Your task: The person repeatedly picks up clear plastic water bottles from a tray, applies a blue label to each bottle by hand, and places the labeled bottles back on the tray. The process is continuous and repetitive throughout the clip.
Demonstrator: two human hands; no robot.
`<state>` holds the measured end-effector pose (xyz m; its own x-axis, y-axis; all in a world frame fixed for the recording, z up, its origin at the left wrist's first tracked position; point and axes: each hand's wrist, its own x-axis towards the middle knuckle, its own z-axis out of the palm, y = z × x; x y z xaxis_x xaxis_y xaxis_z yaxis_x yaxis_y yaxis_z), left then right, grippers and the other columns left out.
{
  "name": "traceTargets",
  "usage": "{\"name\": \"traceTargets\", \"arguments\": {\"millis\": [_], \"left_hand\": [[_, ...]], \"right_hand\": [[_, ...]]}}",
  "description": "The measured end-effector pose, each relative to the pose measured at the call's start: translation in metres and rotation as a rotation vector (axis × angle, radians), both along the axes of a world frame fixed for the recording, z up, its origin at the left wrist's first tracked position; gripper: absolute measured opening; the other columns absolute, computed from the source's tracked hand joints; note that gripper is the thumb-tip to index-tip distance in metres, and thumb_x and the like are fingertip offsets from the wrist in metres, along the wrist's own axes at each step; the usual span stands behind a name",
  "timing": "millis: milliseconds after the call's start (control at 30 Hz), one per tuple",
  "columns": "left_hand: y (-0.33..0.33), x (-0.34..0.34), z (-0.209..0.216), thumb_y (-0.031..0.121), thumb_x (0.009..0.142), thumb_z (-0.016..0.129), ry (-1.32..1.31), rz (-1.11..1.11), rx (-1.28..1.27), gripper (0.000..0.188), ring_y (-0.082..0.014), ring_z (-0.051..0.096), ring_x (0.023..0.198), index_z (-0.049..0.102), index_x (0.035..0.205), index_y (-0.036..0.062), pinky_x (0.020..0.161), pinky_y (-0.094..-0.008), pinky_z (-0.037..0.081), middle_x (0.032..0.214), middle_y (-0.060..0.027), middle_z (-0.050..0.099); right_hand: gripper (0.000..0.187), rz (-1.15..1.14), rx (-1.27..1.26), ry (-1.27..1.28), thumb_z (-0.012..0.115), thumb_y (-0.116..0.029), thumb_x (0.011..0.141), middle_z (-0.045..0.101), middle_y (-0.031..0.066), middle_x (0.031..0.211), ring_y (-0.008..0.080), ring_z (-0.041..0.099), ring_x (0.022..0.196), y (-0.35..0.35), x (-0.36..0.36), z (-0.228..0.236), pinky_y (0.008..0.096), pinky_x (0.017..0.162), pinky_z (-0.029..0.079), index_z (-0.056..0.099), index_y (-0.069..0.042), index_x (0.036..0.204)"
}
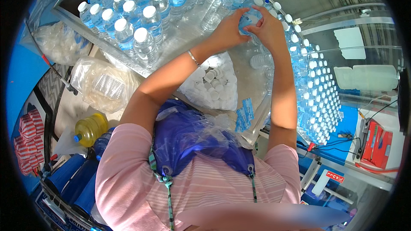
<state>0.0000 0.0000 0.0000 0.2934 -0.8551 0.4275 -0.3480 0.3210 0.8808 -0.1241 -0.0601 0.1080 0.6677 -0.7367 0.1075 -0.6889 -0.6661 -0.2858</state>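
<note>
A blue film label (249,19) is held up over the far part of the metal surface (247,84), between the rows of capped water bottles (145,48) on the left and the dense ranks of bottles (314,92) on the right. Its near edge is pinched by the bent fingers of the left hand (232,29), and its other side is gripped between the thumb and fingers of the right hand (269,26); neither hand is free. Whether a bottle is enclosed by the film cannot be told, as the view is blocked by the fingers.

The film should be expected to handle as something very light, thin and limp, easily creased, and somewhat slippery if dampened. It is best taken by opposite edges with the fingertips, so that it can be kept spread without being crushed or torn. Similar loose labels (244,114) are laid flat near the surface's front edge, beside a clear plastic bag (230,65) in which white caps (214,84) are heaped.
</note>
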Motion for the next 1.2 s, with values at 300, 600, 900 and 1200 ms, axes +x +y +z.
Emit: {"name": "traceTargets", "arguments": {"millis": [300,600,900,1200], "left_hand": [[0.0,-0.003,-0.049,0.013,0.062,0.083,0.088,0.013,0.089,0.089,-0.0326,0.06,0.111,0.04,0.14,0.0082,0.093,-0.0389,0.049,0.125,-0.0138,0.06],[0.07,-0.001,-0.032,0.002,0.081,0.065,0.606,-0.014,0.044,0.04,-0.0148,0.062,0.079,0.057,0.12,0.0006,0.068,-0.0295,0.049,0.091,-0.0107,0.065],[0.184,0.043,0.019,0.017,0.074,0.081,0.111,0.419,0.125,0.055,-0.0177,0.061,0.079,0.055,0.12,0.0011,0.07,-0.031,0.049,0.096,-0.0101,0.063],[0.22,0.101,0.016,0.01,0.067,0.08,-0.264,0.769,0.075,0.076,-0.037,0.056,0.104,0.044,0.134,0.0019,0.089,-0.0432,0.046,0.109,-0.0181,0.059]], "right_hand": [[0.021,0.0,-0.037,-0.342,0.073,-0.021,0.083,0.062,0.0076,0.07,0.0209,0.061,0.064,0.004,-0.011,-0.028,0.0338,0.061,0.048,0.072,-0.009,0.1],[0.023,0.034,0.107,-0.617,0.077,-0.019,0.082,0.059,-0.0019,0.071,0.0082,0.051,0.061,0.067,-0.004,-0.075,0.0229,0.058,0.043,0.065,-0.006,0.097],[0.019,0.127,0.996,-0.754,0.075,-0.014,0.084,0.059,-0.0021,0.074,0.0035,0.05,0.064,0.089,0.047,-0.073,0.0217,0.056,0.04,0.061,-0.004,0.092],[0.029,0.818,0.154,-0.272,0.072,-0.013,0.079,0.056,0.0152,0.095,0.0352,0.06,0.082,0.131,0.16,-0.025,0.0419,0.07,0.049,0.062,-0.009,0.106]]}}
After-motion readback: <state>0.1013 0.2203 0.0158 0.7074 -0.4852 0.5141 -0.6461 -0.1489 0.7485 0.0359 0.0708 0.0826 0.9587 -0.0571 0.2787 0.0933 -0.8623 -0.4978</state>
